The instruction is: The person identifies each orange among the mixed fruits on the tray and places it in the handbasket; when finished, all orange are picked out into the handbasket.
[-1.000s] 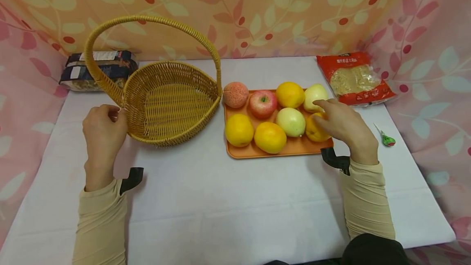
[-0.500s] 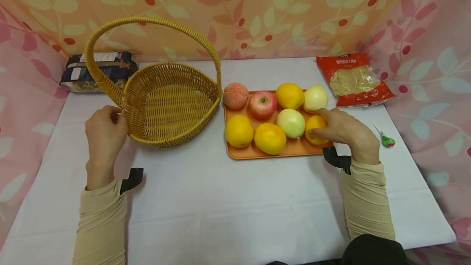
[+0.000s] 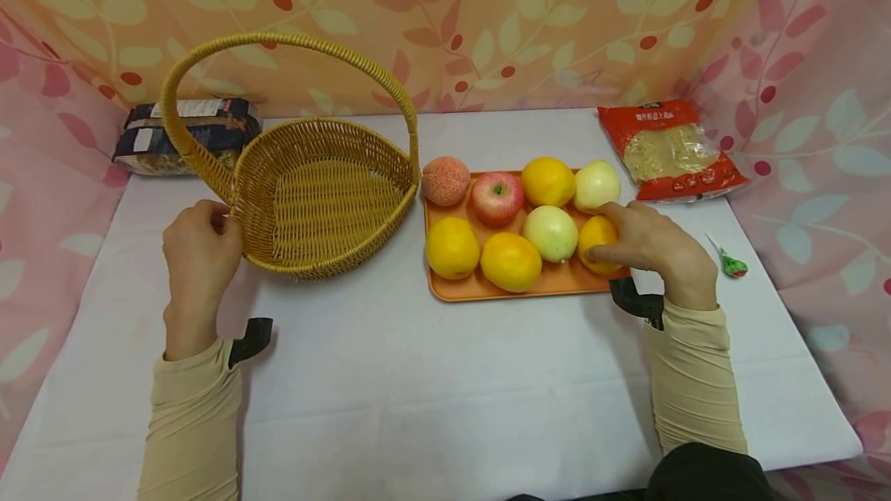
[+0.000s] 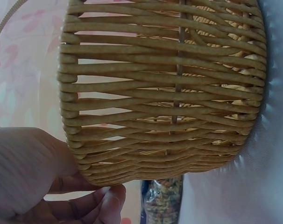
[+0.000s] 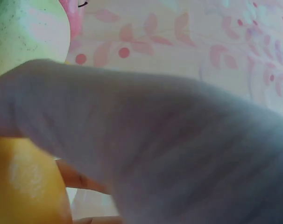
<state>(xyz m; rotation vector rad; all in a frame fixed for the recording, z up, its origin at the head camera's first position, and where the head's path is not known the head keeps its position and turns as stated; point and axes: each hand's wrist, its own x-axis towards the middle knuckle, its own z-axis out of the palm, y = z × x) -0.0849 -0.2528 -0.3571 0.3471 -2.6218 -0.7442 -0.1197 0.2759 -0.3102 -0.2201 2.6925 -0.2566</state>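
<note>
A golden wicker basket (image 3: 327, 215) with a tall arched handle stands at the left. My left hand (image 3: 202, 253) pinches its left rim; in the left wrist view, thumb and fingertips meet at the edge of the woven wall (image 4: 155, 102). An orange tray (image 3: 473, 289) bears several fruits. On its right end my right hand (image 3: 657, 253) holds an orange (image 3: 593, 238), thumb on the near side and fingers over the far side. In the right wrist view the hand covers part of that orange (image 5: 27, 186). A pale green round fruit (image 3: 550, 233) sits just left of it.
Also on the tray are a red apple (image 3: 497, 198), a peach-coloured fruit (image 3: 446, 181) and more yellow and green fruits. A dark pasta bag (image 3: 188, 136) lies behind the basket. A red pasta bag (image 3: 674, 151) and a green-wrapped lollipop (image 3: 733, 266) lie at the right.
My right hand has lowered slightly and its fingers have closed around the orange at the tray's right end. The left hand stays on the basket rim.
</note>
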